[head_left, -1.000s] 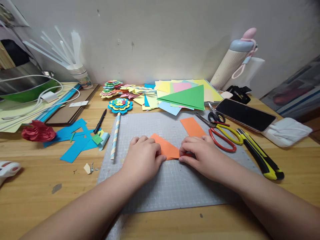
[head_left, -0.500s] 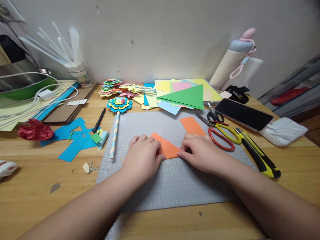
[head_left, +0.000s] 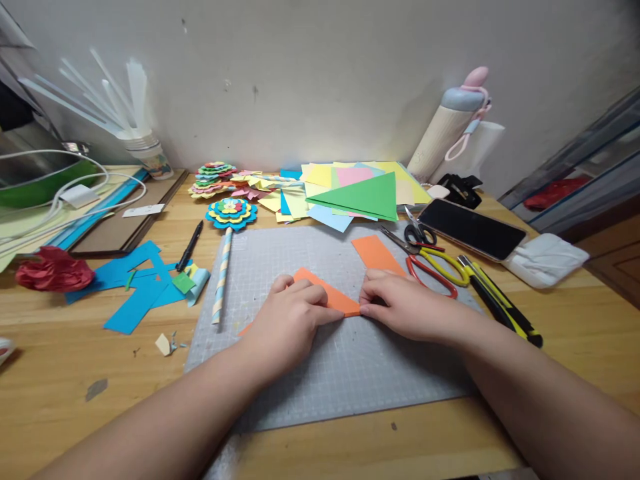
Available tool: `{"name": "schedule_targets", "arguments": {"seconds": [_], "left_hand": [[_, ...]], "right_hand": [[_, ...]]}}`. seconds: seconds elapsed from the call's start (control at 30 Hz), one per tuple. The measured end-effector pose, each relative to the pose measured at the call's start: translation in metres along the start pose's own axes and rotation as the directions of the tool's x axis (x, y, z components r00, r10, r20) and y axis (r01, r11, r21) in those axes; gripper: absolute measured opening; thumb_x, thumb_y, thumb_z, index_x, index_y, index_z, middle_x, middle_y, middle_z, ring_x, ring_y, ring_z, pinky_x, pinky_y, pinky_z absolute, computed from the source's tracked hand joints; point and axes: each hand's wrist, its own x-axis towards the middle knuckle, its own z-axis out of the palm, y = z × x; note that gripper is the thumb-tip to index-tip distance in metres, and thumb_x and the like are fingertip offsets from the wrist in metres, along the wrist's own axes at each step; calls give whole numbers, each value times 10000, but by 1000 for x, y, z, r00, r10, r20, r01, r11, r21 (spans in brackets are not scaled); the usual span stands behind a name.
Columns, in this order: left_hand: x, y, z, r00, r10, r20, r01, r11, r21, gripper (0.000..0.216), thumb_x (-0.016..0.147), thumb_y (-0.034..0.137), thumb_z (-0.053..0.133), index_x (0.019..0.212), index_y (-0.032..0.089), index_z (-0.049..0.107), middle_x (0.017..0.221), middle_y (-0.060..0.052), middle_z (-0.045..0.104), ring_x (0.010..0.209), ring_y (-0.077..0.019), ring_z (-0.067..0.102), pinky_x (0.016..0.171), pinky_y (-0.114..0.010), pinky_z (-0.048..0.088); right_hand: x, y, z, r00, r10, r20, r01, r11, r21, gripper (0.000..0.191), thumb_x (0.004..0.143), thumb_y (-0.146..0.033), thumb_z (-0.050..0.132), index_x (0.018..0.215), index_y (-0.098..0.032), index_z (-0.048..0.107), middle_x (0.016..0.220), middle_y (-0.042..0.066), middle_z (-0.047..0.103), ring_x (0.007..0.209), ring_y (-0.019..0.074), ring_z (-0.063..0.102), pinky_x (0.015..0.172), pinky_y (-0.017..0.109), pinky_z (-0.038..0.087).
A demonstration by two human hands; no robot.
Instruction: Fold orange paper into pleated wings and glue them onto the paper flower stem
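A folded orange paper triangle (head_left: 330, 295) lies on the grey cutting mat (head_left: 325, 373). My left hand (head_left: 287, 323) rests on its left part, fingers curled and pressing the paper down. My right hand (head_left: 405, 307) pinches the triangle's right corner with closed fingers. A loose orange paper strip (head_left: 376, 253) lies on the mat just behind my right hand.
Red and yellow scissors (head_left: 433, 263), a yellow-black utility knife (head_left: 497, 303) and a phone (head_left: 473, 228) lie to the right. Coloured paper sheets (head_left: 360, 190), paper flowers (head_left: 231, 212), a striped paper stick (head_left: 221, 273), a black pen (head_left: 189, 245) and blue scraps (head_left: 135, 287) sit behind and left.
Both hands have drawn closer over the orange triangle, covering more of it. The camera view has shifted slightly to the right and downward.
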Motion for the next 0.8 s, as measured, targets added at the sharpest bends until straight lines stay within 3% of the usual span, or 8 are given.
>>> {"name": "schedule_targets", "arguments": {"seconds": [0.47, 0.67, 0.73, 0.8], "left_hand": [[3, -2, 3, 993, 74, 88, -83, 991, 107, 382, 894, 142, 465, 1152, 390, 599, 843, 8, 563, 854, -179, 492, 787, -361, 262], [3, -3, 1, 989, 115, 91, -126, 984, 123, 363, 893, 156, 480, 1167, 366, 590, 841, 7, 556, 853, -180, 492, 780, -354, 266], [3, -3, 1, 990, 120, 80, -130, 984, 126, 357, 893, 159, 484, 1167, 360, 592, 843, 5, 557, 853, -181, 493, 777, -353, 268], [3, -3, 1, 990, 125, 67, -132, 984, 118, 339, 895, 167, 483, 1154, 351, 601, 846, 4, 563, 858, -182, 497, 785, -355, 268]], "right_hand": [[3, -6, 2, 999, 37, -11, -38, 993, -113, 141, 795, -180, 538, 656, -200, 547, 823, 43, 571, 789, 190, 550, 654, 306, 398], [-6, -2, -3, 992, 40, -121, -39, 999, 11, 90, 837, -215, 534, 784, -206, 606, 846, 25, 643, 767, 163, 585, 642, 275, 402], [-14, -13, -4, 979, 87, -184, -100, 993, -63, 182, 882, -232, 467, 824, -206, 638, 825, 31, 673, 763, 177, 612, 616, 281, 394], [-24, -28, -1, 986, 87, -140, -112, 977, -180, 241, 902, -265, 428, 879, -221, 664, 758, 30, 689, 691, 199, 638, 547, 290, 371]]}}
